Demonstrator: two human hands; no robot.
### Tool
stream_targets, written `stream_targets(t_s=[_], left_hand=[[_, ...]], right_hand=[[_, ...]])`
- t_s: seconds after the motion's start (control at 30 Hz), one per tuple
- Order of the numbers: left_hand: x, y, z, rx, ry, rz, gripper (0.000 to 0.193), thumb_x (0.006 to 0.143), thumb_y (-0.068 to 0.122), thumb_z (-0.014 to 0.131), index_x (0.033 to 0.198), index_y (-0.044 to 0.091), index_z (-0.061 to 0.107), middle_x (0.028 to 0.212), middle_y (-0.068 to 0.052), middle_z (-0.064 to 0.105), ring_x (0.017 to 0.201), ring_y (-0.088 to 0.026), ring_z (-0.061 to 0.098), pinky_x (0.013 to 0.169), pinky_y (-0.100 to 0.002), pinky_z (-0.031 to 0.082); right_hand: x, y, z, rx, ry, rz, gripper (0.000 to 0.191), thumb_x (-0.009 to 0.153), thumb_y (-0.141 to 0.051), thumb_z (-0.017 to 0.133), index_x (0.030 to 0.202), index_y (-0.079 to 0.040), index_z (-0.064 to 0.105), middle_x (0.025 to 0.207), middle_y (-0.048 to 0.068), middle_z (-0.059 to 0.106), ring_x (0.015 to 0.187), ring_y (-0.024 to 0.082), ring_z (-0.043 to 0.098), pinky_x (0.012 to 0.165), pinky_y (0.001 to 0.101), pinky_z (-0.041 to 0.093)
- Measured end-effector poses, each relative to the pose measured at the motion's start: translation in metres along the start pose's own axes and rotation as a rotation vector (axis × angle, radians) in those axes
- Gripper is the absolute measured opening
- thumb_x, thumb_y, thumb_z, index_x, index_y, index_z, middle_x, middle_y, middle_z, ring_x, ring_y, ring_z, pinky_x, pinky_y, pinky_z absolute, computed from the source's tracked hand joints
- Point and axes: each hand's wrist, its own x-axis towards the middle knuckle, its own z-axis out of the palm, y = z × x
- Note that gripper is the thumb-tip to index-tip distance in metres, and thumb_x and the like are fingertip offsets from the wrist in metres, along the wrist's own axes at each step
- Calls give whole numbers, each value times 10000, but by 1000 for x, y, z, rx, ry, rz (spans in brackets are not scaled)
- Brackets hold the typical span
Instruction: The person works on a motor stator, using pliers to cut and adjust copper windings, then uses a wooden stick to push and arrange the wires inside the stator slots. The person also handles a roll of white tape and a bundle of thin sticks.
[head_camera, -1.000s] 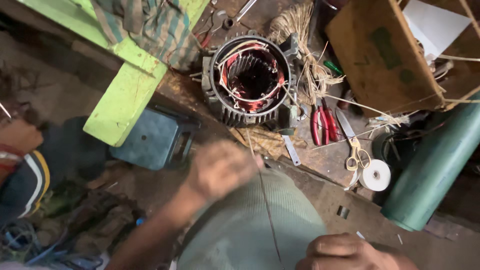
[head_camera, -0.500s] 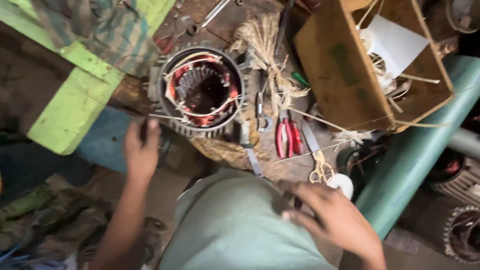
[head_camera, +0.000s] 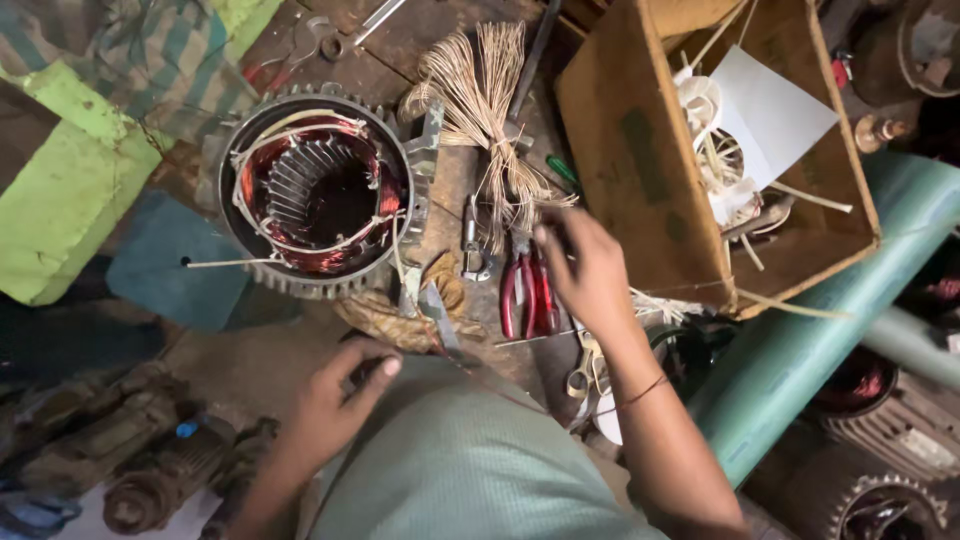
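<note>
Since half a second ago right hand (head_camera: 585, 270) reaches, fingers loose and empty, over red pliers (head_camera: 527, 292) toward straw bundle (head_camera: 490, 120); left hand (head_camera: 335, 405) rests half-curled, empty; a careless grab could scatter strands into the motor (head_camera: 320, 195)

The person wears a pale green ribbed garment (head_camera: 470, 470) over the lap, both forearms are bare without sleeves, and a thin dark thread band (head_camera: 640, 392) encircles the right wrist.

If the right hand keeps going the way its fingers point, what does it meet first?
Probably the bundle of pale straw-like strips: the right hand points up-left at its lower strands, above the red-handled pliers. Depth is unclear.
</note>
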Motion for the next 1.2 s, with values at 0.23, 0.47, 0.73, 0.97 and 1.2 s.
stream_targets(t_s=[0.23, 0.47, 0.73, 0.97, 1.2], left_hand=[[-6, 25, -10, -22, -38, -200, 239, 911, 273, 700, 1069, 97, 740, 976, -46, 788, 919, -140, 742, 809, -295, 547], [-11, 17, -36, 26, -77, -196, 201, 894, 221, 713, 1039, 87, 752, 934, -24, 752, 796, -131, 656, 687, -277, 511], [45, 51, -52, 147, -406, 157, 176, 872, 192, 733, 1008, 82, 746, 1055, -82, 760, 1070, -211, 726, 948, -338, 524], [136, 147, 45, 311, -487, 953, 654, 983, 45, 616, 1587, 83, 368, 1634, -203, 347, 1487, -390, 424, 1202, -490, 431], [292, 163, 132, 949, -84, 1296, 555, 856, 151, 729, 1398, 107, 616, 1382, -190, 581, 1393, -397, 493, 1193, -594, 295]], right_hand=[[81, 59, 62, 782, -56, 505, 303, 993, -192, 706, 1262, -58, 666, 1017, 44, 724, 858, 109, 643, 765, 262, 535], [44, 7, 56, 325, 127, 196, 247, 990, -167, 761, 1161, 1, 701, 1068, 140, 751, 970, 250, 702, 872, 336, 549], [-77, -63, -18, -4, -2, 76, 196, 957, -180, 734, 1118, -85, 674, 973, 115, 668, 902, 329, 690, 815, 416, 557], [-145, -52, -12, -182, 0, 432, 213, 928, -239, 725, 1005, -45, 681, 917, 139, 665, 811, 354, 675, 686, 448, 540], [-155, -58, -10, -169, 87, 399, 216, 918, -241, 723, 1045, -66, 709, 910, 122, 675, 803, 344, 673, 703, 449, 536]])
